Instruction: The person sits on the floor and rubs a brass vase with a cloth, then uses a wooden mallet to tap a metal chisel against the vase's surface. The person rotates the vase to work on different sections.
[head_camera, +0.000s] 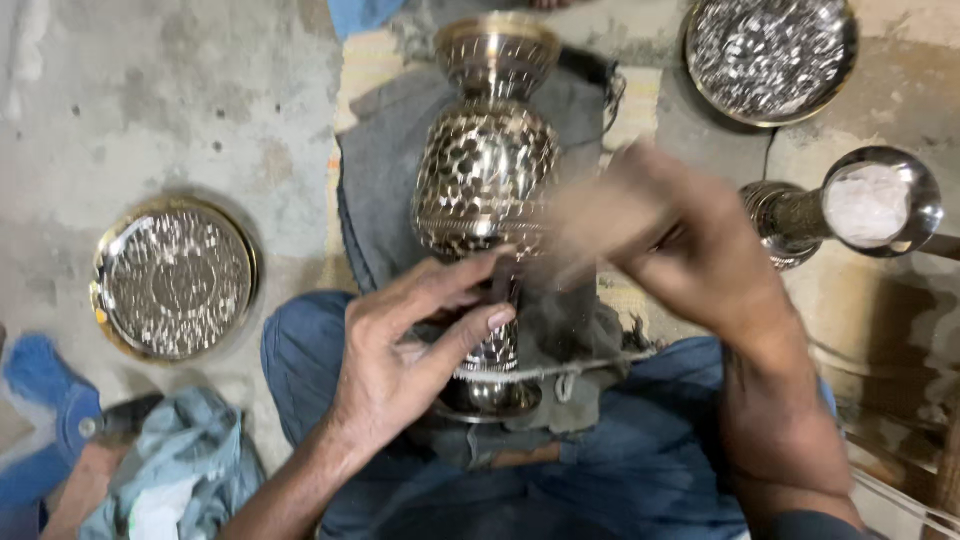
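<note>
A tall engraved brass vase (487, 165) lies across my lap on a dark grey cloth (385, 180), its mouth pointing away from me. My left hand (400, 355) grips the vase's narrow stem near the base. My right hand (650, 230) is blurred with motion beside the vase's lower body, pressing a dark rag (560, 310) against it. Whether the fingers close fully around the rag is hard to tell through the blur.
An engraved brass plate (172, 280) lies on the concrete floor at left, another (770, 55) at top right. A small metal bowl of white powder (880, 205) sits on a brass stand at right. A bluish cloth bundle (185, 470) lies at bottom left.
</note>
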